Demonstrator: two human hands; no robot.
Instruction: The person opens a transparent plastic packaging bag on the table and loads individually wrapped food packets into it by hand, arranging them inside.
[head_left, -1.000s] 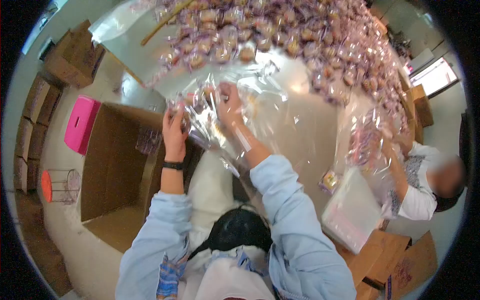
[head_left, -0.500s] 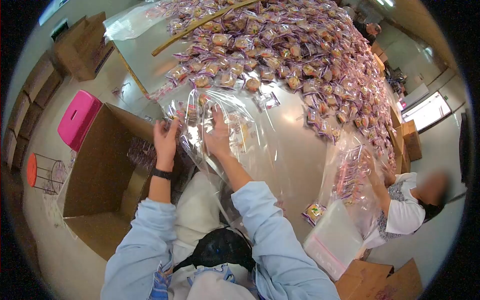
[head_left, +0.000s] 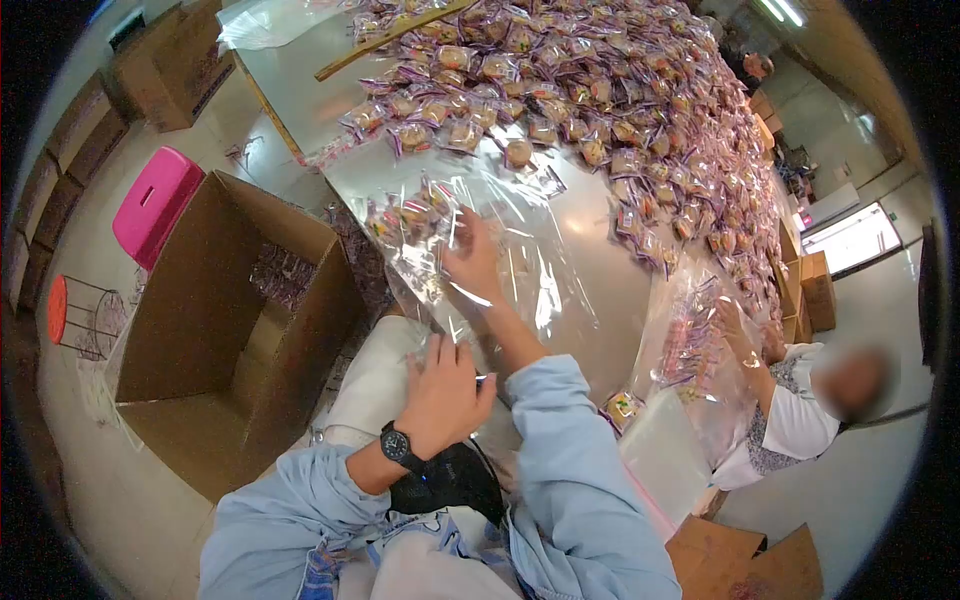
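A large clear plastic bag (head_left: 545, 290) lies on the near end of the metal table, with several wrapped packets (head_left: 412, 212) in its far left end. Beside those packets is my right hand (head_left: 474, 262), thumb and fingers apart, with shiny film around it; I cannot tell whether it is fully inside the bag. My left hand (head_left: 440, 395), with a black watch on the wrist, is at the bag's near edge over my lap. Its fingers bend onto the film and seem to grip it; the fingertips are partly unclear.
An open cardboard box (head_left: 190, 330) stands at my left, near a pink stool (head_left: 158, 207) and a red-topped stool (head_left: 57, 309). Wrapped packets (head_left: 600, 95) heap across the table (head_left: 590, 320). At right, a co-worker (head_left: 790, 420) handles another filled bag (head_left: 690, 340) beside stacked flat bags (head_left: 665, 455).
My left hand has moved from the bag's far left side back toward my body. The right hand has shifted slightly right and nearer, its fingers more bent.
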